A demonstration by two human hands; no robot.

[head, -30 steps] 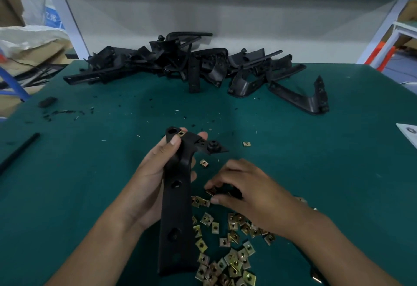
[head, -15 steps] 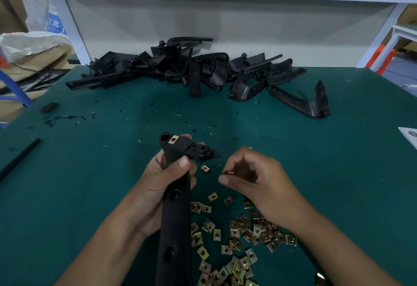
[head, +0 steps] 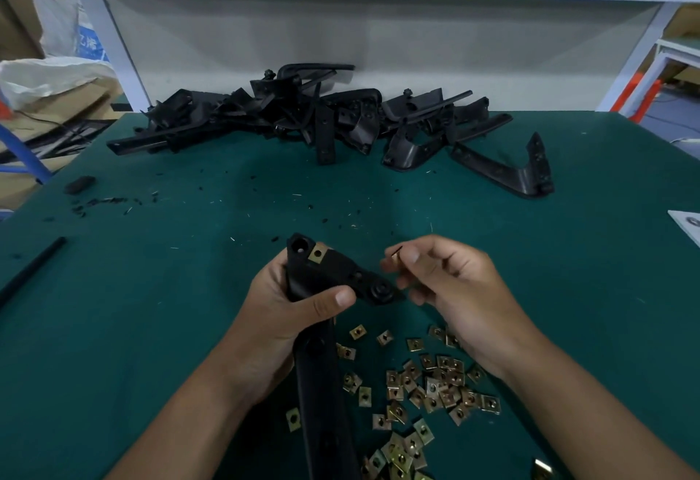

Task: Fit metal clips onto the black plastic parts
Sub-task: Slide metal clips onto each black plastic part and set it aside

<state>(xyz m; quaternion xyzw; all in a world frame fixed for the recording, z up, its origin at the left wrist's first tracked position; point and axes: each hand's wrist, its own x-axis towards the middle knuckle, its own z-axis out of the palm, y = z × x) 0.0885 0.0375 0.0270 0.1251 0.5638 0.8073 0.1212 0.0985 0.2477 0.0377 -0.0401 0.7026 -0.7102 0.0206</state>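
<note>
The left hand [head: 280, 305] grips a long black plastic part [head: 322, 366], thumb across its front. The right hand [head: 450, 290] hangs just beside, fingers [head: 411, 254] pinching a small brass-coloured metal clip [head: 396, 252].

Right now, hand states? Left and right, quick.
Left hand: grips the black plastic part.
Right hand: pinches one metal clip between thumb and forefinger.

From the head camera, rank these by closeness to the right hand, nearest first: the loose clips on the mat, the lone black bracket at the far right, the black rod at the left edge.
From the right hand:
1. Loose clips, just below the wrist, toward the person.
2. Lone black bracket, farther back on the right.
3. Black rod, across the mat at the left edge.
</note>
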